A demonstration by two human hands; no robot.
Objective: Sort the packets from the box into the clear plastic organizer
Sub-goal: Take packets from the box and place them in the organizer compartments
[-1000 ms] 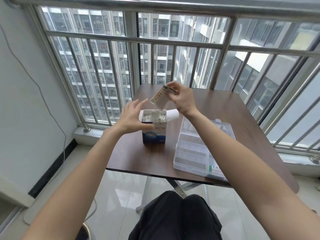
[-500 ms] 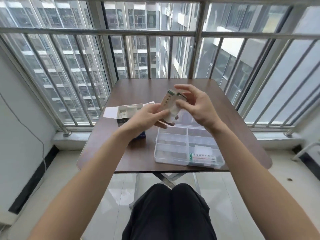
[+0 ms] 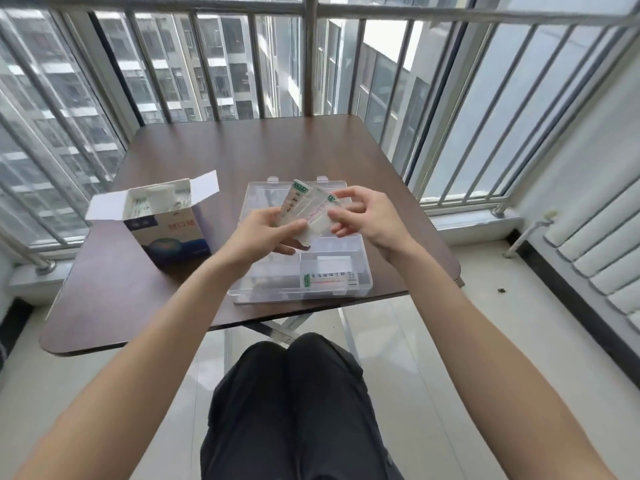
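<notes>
Both hands, left hand (image 3: 258, 233) and right hand (image 3: 367, 220), pinch packets (image 3: 304, 209) above the organizer (image 3: 360, 289), one packet (image 3: 329, 278) at its 5 o'clock; open box (image 3: 166, 220) at 9 o'clock seemingly holds more.

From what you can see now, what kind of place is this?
Probably a high enclosed apartment balcony: metal window bars, apartment towers outside, and a small folding table on a tiled floor.
</notes>
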